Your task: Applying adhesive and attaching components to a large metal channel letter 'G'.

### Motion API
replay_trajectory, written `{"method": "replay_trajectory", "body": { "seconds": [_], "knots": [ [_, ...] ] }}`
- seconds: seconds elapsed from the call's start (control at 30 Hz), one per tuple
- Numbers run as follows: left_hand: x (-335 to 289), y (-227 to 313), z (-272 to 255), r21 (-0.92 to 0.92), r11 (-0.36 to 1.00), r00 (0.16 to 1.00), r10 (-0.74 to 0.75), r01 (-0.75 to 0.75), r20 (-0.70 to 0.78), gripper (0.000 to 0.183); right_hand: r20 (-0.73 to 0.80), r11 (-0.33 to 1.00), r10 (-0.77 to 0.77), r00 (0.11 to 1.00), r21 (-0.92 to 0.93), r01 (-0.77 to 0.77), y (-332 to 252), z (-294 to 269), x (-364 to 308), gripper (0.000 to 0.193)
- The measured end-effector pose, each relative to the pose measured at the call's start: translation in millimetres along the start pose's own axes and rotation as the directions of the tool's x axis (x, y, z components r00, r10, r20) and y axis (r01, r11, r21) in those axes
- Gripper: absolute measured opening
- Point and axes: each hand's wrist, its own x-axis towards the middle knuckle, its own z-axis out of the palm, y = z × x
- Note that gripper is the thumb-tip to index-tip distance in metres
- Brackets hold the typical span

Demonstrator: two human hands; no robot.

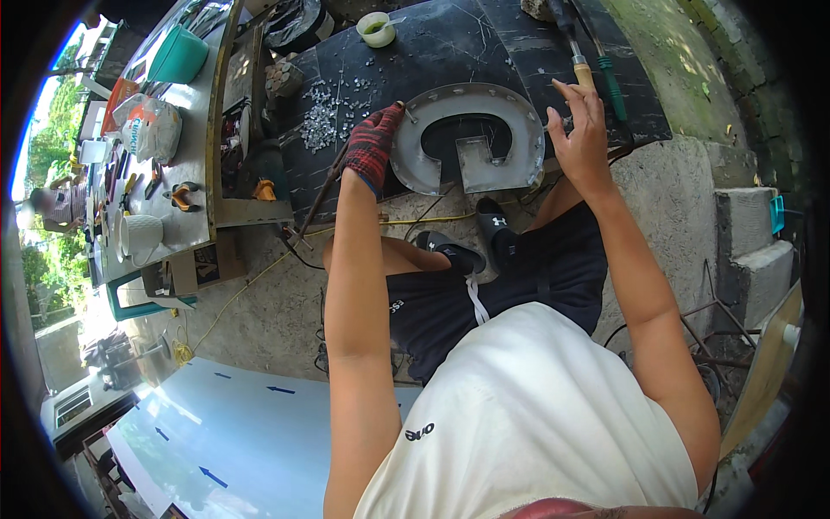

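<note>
A grey sheet-metal sign letter with a raised rim and small tabs lies on a dark marble-patterned tabletop. My left hand, in a red and black glove, grips its left rim with closed fingers; the thumb is hidden. A dark thin rod slants down from beneath that glove. My right hand is bare, off the letter's right side, fingers apart and holding nothing I can see. Just beyond its fingertips lies a tool with a wooden handle, beside a green-handled tool.
Small clear bits are scattered left of the letter. A white cup with green contents stands at the back. The left workbench carries a teal bucket, pliers and a mug. A yellow cord crosses the floor.
</note>
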Motion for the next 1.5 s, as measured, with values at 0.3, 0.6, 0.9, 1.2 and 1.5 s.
{"method": "replay_trajectory", "body": {
  "seconds": [0.3,0.6,0.9,1.2,1.5],
  "knots": [
    [-10.0,-44.6,-21.0,-0.169,0.944,0.957,0.264,-0.282,-0.122,0.033,0.119,0.990,0.097,0.988,0.094,-0.108,3.5,-19.7,-11.2,0.036],
    [-105.1,-103.6,12.9,-0.147,0.924,0.902,0.295,-0.354,-0.315,0.041,0.295,0.937,0.246,0.923,0.173,-0.305,1.9,-25.2,-26.2,0.033],
    [-110.6,-91.3,52.5,-0.050,0.969,0.908,0.209,-0.243,-0.362,0.056,0.394,0.926,0.329,0.858,0.043,-0.374,-4.9,7.7,-21.1,0.043],
    [-119.5,-72.5,57.6,-0.373,0.907,0.929,0.050,-0.196,-0.366,0.067,0.341,0.970,0.228,0.912,-0.001,-0.242,15.2,28.1,-21.9,0.039],
    [-136.8,-63.6,60.4,-0.492,0.848,0.963,0.075,-0.197,-0.257,0.071,0.396,0.939,0.317,0.862,-0.003,-0.344,17.2,23.3,-12.1,0.039]
  ]
}}
